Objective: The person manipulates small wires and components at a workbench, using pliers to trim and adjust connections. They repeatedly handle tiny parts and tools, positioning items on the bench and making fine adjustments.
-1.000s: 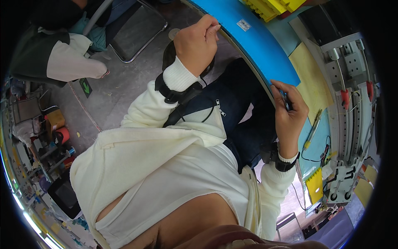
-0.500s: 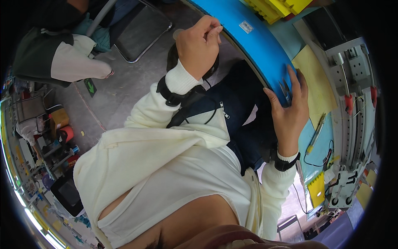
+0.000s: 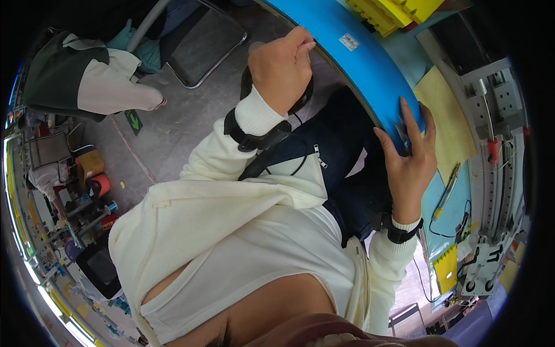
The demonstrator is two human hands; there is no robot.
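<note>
— Hands, two: left hand [image 3: 281,69] curled shut near the blue desk edge [image 3: 358,63]; whether it pinches anything, cannot tell.
— Right hand [image 3: 410,159]?
— Fingers spread, laid against that blue edge lower down.
— Adjacent items?
— Yellow sheet [image 3: 442,124]; pen-like tool [image 3: 448,191] on the desk [image 3: 457,211]; yellow bins [image 3: 399,11] beyond.

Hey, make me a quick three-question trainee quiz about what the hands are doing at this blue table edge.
1. True or false: the right hand rests on the blue table edge.
2. What lies on the yellow mat? A) nothing visible B) a hammer C) a cup
3. Fill in: the left hand is closed into a loose ____.

Key: 1 true; 2 A; 3 fist
</note>
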